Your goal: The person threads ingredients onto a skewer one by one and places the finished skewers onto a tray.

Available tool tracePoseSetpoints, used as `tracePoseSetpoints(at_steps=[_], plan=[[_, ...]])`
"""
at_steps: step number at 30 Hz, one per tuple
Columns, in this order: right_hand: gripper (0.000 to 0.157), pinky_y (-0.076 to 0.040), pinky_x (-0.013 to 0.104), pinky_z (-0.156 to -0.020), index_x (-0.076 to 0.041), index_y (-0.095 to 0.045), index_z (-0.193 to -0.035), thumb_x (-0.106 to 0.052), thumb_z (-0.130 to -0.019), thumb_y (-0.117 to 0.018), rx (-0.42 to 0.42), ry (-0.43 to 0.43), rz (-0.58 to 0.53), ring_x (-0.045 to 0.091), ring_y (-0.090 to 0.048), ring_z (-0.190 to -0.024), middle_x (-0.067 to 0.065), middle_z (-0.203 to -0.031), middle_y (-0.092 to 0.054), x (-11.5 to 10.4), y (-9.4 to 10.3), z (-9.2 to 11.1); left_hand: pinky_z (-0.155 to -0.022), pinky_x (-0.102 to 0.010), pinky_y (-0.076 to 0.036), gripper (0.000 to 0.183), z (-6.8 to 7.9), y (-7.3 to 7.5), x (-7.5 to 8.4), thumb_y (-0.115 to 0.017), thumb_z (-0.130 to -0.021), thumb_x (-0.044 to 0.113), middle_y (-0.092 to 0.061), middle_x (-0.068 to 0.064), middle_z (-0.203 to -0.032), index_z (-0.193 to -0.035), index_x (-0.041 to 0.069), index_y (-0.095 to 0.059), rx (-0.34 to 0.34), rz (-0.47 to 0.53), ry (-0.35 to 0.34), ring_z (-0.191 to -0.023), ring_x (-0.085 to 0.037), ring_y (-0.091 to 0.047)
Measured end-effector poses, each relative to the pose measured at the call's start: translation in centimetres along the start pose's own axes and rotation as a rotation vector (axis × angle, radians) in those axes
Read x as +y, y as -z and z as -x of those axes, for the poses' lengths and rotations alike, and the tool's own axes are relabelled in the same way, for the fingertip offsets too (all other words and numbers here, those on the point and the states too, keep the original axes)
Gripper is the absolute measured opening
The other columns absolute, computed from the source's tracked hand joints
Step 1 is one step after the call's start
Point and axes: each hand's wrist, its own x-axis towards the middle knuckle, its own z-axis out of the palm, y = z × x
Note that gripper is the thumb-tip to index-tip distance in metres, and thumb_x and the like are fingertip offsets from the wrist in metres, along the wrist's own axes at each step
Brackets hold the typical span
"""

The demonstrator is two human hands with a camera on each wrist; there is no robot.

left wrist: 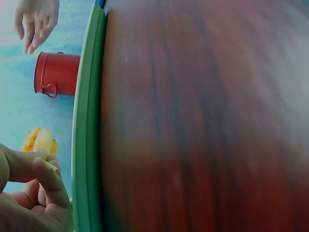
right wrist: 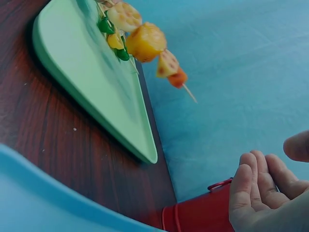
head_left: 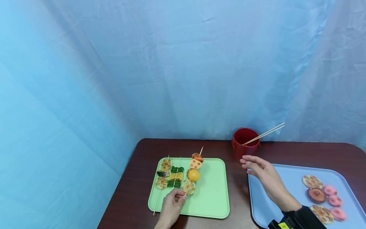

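My left hand [head_left: 171, 206] pinches the lower end of a food skewer [head_left: 193, 174] over the green tray [head_left: 210, 197]. That skewer carries a lotus root slice, a round yellow piece, a pale spotted piece and an orange-brown piece, with its bare tip pointing away. To its left on the tray lie a skewer with lotus slices [head_left: 161, 183] around a dark piece, and a skewer with green and yellow pieces [head_left: 176, 176]. My right hand [head_left: 266, 178] is raised, holding nothing, fingers extended, above the blue tray's left edge and near the red bucket [head_left: 246, 149].
Thin wooden sticks [head_left: 267, 133] lean in the red bucket at the table's back edge. On the blue tray [head_left: 277, 203] lie lotus slices [head_left: 312, 181], a brown round piece [head_left: 316, 195] and pink pieces [head_left: 335, 200]. A blue cloth [head_left: 183, 70] hangs behind the dark wooden table [head_left: 128, 197].
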Motion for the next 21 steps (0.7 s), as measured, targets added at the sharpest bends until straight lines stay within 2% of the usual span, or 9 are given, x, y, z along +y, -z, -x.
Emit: tracePoseSetpoints(at_steps=[6,10,18,21], plan=[[0.062,-0.05,0.034,-0.089,0.0,-0.045,-0.141,-0.043,-0.097,-0.052,0.012,-0.017,0.011,0.011,-0.061,-0.104,0.019,-0.132,-0.055,0.26,0.13,0.38,-0.056,-0.021,-0.047,0.008,-0.02,0.51,-0.38,-0.069,-0.087,0.013,-0.063,0.003,-0.076,-0.088,0.006,-0.067,0.027,-0.076,-0.029,-0.065,-0.005,-0.055],[0.063,-0.05,0.034,-0.089,0.0,-0.045,-0.141,-0.044,-0.096,-0.053,0.016,-0.023,-0.001,0.012,-0.061,-0.104,0.021,-0.133,-0.054,0.27,0.11,0.49,-0.054,-0.022,-0.047,0.007,-0.1,0.44,-0.32,-0.069,-0.086,0.012,-0.063,0.003,-0.074,-0.087,0.006,-0.068,0.032,-0.09,-0.029,-0.062,-0.005,-0.055],[0.061,-0.05,0.037,-0.089,0.001,-0.047,-0.139,-0.042,-0.096,-0.054,0.018,-0.019,-0.008,0.013,-0.062,-0.103,0.01,-0.125,-0.061,0.21,0.13,0.61,-0.052,-0.024,-0.05,0.012,-0.14,0.46,-0.4,-0.069,-0.081,0.012,-0.065,0.001,-0.071,-0.09,0.003,-0.069,-0.022,-0.027,0.057,-0.055,-0.01,-0.061],[0.06,-0.05,0.038,-0.09,0.001,-0.047,-0.139,-0.041,-0.097,-0.053,0.014,-0.016,-0.009,0.013,-0.061,-0.103,0.008,-0.124,-0.061,0.2,0.18,0.67,-0.053,-0.025,-0.051,0.016,-0.09,0.74,-0.33,-0.072,-0.08,0.017,-0.065,0.002,-0.07,-0.09,0.004,-0.071,-0.044,-0.033,0.06,-0.056,-0.01,-0.062]])
